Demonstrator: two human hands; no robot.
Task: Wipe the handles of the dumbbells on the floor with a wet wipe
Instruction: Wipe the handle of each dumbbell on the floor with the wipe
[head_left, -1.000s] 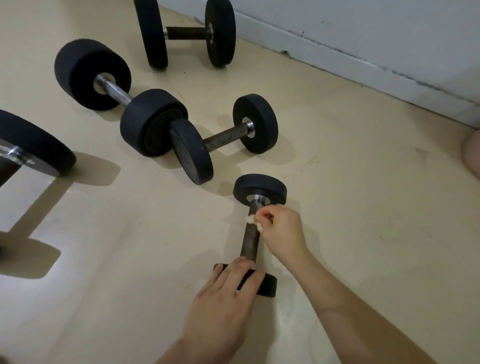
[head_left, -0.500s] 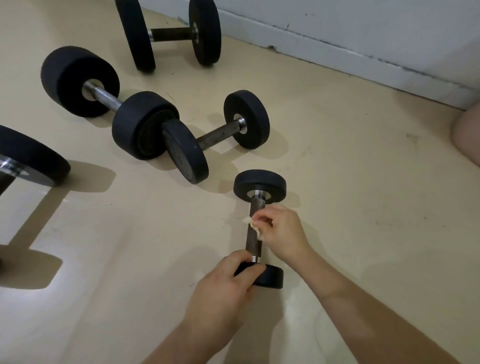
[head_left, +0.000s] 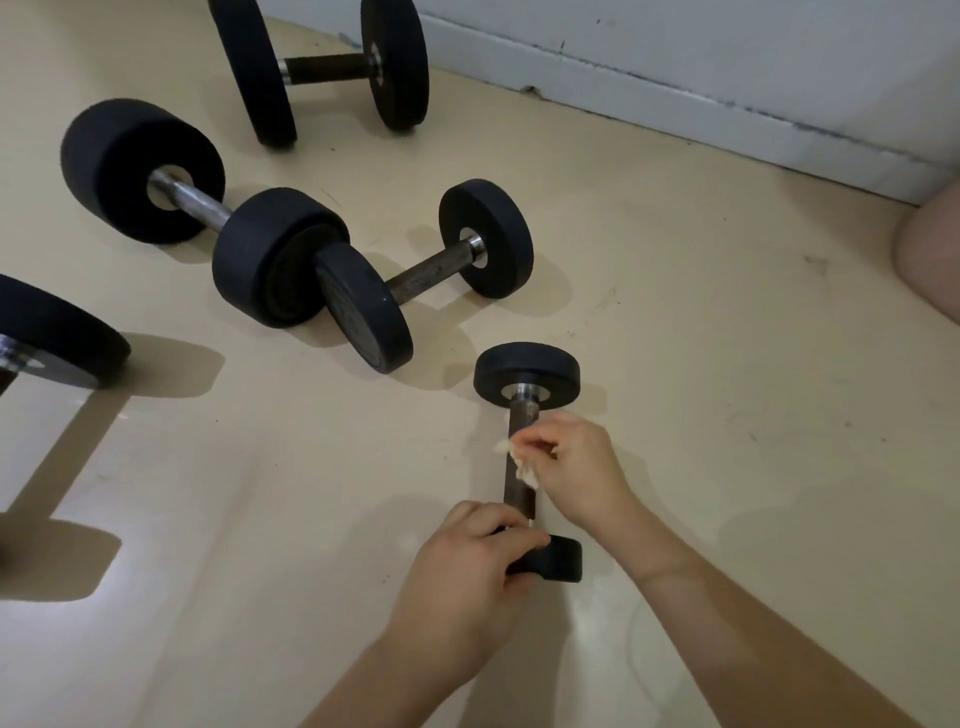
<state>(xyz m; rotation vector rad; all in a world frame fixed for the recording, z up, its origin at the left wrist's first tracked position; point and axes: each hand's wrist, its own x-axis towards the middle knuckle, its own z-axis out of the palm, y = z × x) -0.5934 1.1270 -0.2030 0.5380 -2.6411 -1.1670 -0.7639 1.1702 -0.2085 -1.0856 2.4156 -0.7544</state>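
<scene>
A small black dumbbell (head_left: 525, 370) lies on the beige floor, its dark handle (head_left: 521, 415) pointing away from me. My right hand (head_left: 576, 465) pinches a crumpled pale wet wipe (head_left: 519, 462) against the middle of the handle. My left hand (head_left: 467, 587) grips the near black weight (head_left: 558, 564) of the same dumbbell, fingers curled over its top edge. Part of the handle is hidden under the wipe and my right hand.
A mid-sized dumbbell (head_left: 447, 265) lies just beyond, touching a thick one (head_left: 197, 208) at left. A tall-plated dumbbell (head_left: 322, 67) stands near the white wall (head_left: 727, 62). Another plate (head_left: 52, 332) shows at the left edge. A knee (head_left: 935, 254) is at right.
My right hand has slid the wipe from the far end of the handle toward its middle. My left hand shifted from lying over the near weight to gripping it.
</scene>
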